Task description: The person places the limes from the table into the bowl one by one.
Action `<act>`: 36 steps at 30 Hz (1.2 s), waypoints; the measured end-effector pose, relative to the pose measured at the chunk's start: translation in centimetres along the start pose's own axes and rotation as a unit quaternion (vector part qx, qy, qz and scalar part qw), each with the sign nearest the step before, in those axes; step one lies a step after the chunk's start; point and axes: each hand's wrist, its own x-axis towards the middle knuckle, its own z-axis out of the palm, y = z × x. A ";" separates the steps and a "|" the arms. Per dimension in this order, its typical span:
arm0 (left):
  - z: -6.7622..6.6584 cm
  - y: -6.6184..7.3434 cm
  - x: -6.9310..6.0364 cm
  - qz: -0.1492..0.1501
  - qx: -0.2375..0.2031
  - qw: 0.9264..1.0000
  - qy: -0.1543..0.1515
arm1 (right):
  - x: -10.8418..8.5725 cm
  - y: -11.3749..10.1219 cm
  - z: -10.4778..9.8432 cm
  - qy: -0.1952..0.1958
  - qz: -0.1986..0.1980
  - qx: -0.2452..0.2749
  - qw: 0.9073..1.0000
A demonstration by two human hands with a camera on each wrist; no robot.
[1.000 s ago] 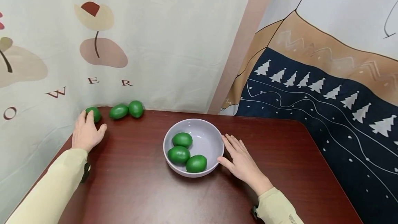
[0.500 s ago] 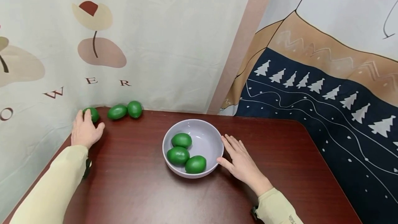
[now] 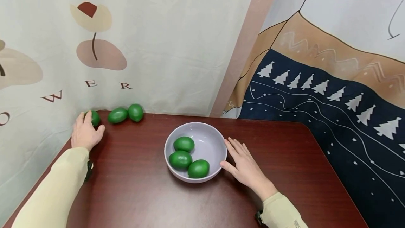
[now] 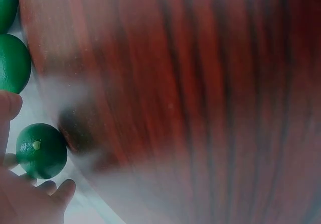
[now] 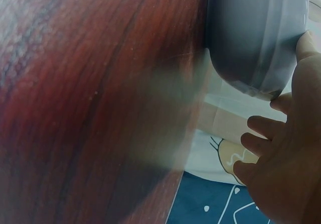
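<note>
At the table's far left corner, my left hand [image 3: 86, 132] reaches round a green lime [image 3: 95, 118]. Its fingers lie along the lime's far left side, while the thumb stands spread away from it. The left wrist view shows this lime [image 4: 41, 151] beside the fingertips; whether they touch it is unclear. Two more limes, an oval one [image 3: 118, 115] and a rounder one [image 3: 135, 112], lie to its right along the back edge. A pale lilac bowl [image 3: 212, 147] holds three limes [image 3: 180, 160]. My right hand [image 3: 246, 166] rests with extended fingers and thumb against the bowl's right side.
A dark red wooden table [image 3: 133, 192] carries everything. Behind it hangs a pale curtain [image 3: 177, 45] with printed flowers and letters, close to the back limes. A navy and tan printed cloth [image 3: 300, 108] hangs at the right.
The head view has shifted slightly. My left hand stays at the corner lime, its fingers settling a little further round it. The right hand and the bowl keep their places.
</note>
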 end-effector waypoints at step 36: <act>-0.1 0.4 -0.8 0.026 -0.001 0.999 0.030 | -0.1 -0.1 0.0 0.002 -0.001 0.004 1.000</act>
